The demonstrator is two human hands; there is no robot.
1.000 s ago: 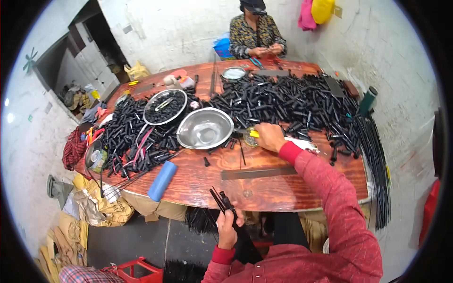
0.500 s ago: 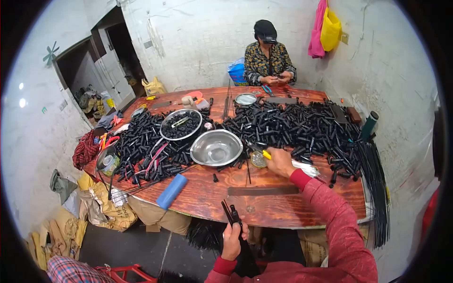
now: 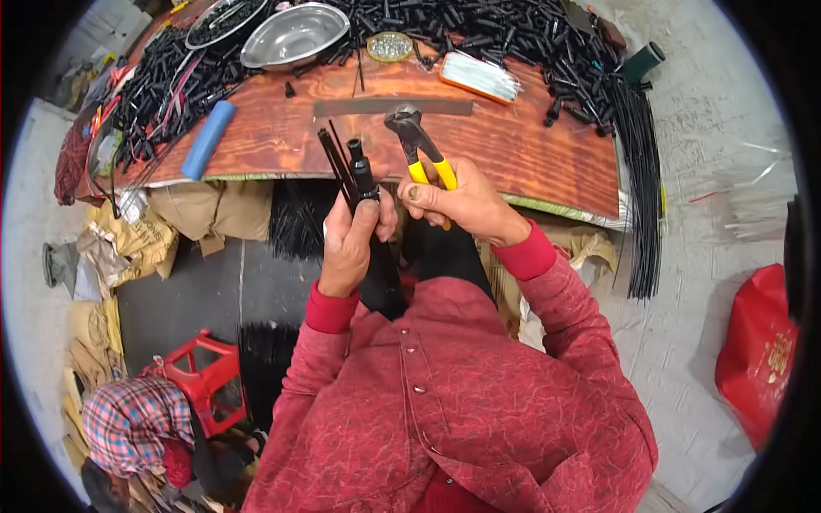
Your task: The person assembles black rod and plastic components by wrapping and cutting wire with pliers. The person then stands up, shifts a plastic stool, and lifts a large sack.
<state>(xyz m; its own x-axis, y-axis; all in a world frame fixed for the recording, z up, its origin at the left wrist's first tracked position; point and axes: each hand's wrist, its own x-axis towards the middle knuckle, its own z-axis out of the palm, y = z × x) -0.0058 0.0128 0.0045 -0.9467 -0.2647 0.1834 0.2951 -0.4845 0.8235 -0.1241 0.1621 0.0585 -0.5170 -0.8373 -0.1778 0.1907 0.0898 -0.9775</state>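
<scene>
Upright in my left hand [image 3: 346,248] is a black stepped tube [image 3: 363,173], its fingers closed round the lower part. Several thin black rods [image 3: 335,162] stick up beside the tube from the same grip. My right hand [image 3: 475,205] grips end-cutting pincers [image 3: 415,137] by their yellow handles. The dark pincer head points up and left, close to the tube but apart from it. Both hands are in front of the table's near edge. Behind them a flat dark metal strip [image 3: 393,107] lies on the wooden table [image 3: 547,162].
Black tubes [image 3: 496,26] lie heaped at the back. A steel bowl [image 3: 295,38], a round tin [image 3: 389,47] and an orange tray [image 3: 444,75] of white sticks stand nearer. A blue roll [image 3: 209,139] is at left. Long black rods [image 3: 641,197] hang off the right edge.
My right hand has come back from beside the round tin with the pincers, toward my left hand. The view has tilted down. My left hand still holds the tube and rods.
</scene>
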